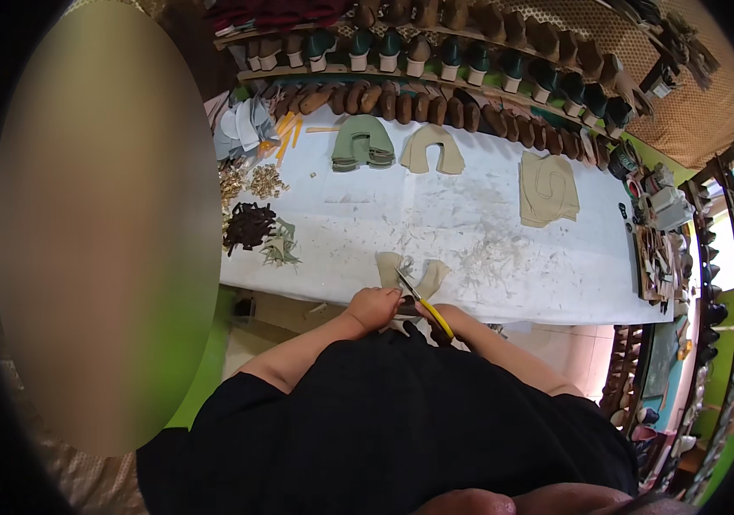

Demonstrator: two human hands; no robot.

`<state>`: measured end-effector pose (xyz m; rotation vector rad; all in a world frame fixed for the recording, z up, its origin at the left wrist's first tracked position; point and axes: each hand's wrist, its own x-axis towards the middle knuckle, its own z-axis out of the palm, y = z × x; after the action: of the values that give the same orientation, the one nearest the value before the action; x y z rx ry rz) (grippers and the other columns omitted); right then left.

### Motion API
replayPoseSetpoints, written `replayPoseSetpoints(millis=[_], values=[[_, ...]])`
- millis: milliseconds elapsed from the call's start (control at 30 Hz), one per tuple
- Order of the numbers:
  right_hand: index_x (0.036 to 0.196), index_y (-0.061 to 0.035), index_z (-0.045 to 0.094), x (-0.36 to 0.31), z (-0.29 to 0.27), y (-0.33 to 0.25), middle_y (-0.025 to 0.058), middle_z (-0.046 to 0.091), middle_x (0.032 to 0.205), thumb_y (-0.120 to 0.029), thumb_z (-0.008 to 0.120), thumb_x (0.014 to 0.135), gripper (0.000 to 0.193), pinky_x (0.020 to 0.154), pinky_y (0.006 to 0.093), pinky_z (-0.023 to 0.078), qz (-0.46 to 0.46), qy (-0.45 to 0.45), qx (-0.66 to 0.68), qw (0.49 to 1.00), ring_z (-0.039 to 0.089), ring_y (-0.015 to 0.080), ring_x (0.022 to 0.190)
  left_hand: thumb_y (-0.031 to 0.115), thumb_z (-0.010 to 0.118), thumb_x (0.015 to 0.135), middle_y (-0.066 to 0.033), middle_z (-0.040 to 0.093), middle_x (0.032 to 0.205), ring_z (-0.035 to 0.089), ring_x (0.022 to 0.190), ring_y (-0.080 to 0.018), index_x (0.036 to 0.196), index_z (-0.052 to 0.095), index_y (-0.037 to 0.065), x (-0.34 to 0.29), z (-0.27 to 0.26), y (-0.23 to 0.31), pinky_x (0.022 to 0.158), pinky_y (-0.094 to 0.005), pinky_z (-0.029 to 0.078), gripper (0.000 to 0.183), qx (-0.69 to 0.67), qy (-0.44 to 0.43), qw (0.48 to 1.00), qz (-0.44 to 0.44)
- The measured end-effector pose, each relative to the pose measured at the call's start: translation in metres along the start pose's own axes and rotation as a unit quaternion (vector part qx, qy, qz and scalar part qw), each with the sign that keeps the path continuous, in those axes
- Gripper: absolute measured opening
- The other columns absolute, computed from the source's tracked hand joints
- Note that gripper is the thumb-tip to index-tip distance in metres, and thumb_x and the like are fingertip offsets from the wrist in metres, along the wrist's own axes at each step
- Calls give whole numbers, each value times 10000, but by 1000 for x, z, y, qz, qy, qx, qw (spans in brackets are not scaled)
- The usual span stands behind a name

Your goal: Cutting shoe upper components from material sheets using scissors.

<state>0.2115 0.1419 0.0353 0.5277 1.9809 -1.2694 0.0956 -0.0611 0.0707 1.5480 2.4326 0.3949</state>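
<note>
So you're working right at the near edge of the table, and the beige U-shaped piece point(389, 269) is sitting there with its two ends spreading away from you. Your left hand point(374, 308) is curling its fingers onto the near part, though your knuckles are hiding the exact pinch. Your right hand point(447, 312) is gripping the yellow-handled scissors point(426, 305), and the blades are pointing up and left, between the two ends. That's the bit I'd be watching — your left fingers are sitting just beside the blades, so a slip of the scissors or a sudden twist of the piece could be nicking a fingertip. The piece is also looking thin and bendy, so if your left hand is pinching too loosely, it could be folding into the blades and getting a ragged edge. A dark thing point(408, 305) is showing between your hands too; I can't tell what it is, but it could be catching a blade if you're not seeing it. And loose scraps point(491, 249) are littering the white table cover point(315, 206), so bits could be sliding under the piece and tilting it.
</note>
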Motion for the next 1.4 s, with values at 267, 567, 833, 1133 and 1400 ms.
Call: replayPoseSetpoints(millis=[267,567,833,1133,1400], values=[[942,24,700,6,-35,-42,262,668,852,-798,405,865,877,784,446,495,-10,27,-126,992,652,390,846,253,601,903,-90,683,854,681,770,-290,1011,660,88,17,-8,-17,660,-406,543,206,6,8,1000,11],[890,40,715,-18,-66,-51,278,683,899,-783,473,838,859,799,448,497,-10,-3,-215,977,653,419,881,272,607,880,-70,684,841,682,781,-277,923,703,112,24,-23,-20,667,-411,543,191,42,-138,984,103],[1012,5,677,-38,-39,-83,235,693,962,-729,537,834,768,813,455,511,10,83,-264,961,666,387,938,390,650,863,-173,632,1240,592,1161,-349,1115,686,98,40,-25,-73,958,-471,489,387,-116,156,980,-47],[1080,-5,638,-36,-22,-80,200,698,976,-695,537,846,735,814,442,521,18,145,-269,952,671,364,953,300,799,766,-184,327,1560,135,1478,-468,1033,705,155,50,-29,-96,1125,-676,170,319,-88,-3,976,-201],[1078,-13,647,-32,-26,-86,198,702,972,-656,542,857,689,803,441,526,-2,125,-276,953,675,360,936,257,792,769,-112,684,1008,652,949,-286,871,685,118,42,-47,-109,803,-408,507,203,-260,-28,933,-245]])
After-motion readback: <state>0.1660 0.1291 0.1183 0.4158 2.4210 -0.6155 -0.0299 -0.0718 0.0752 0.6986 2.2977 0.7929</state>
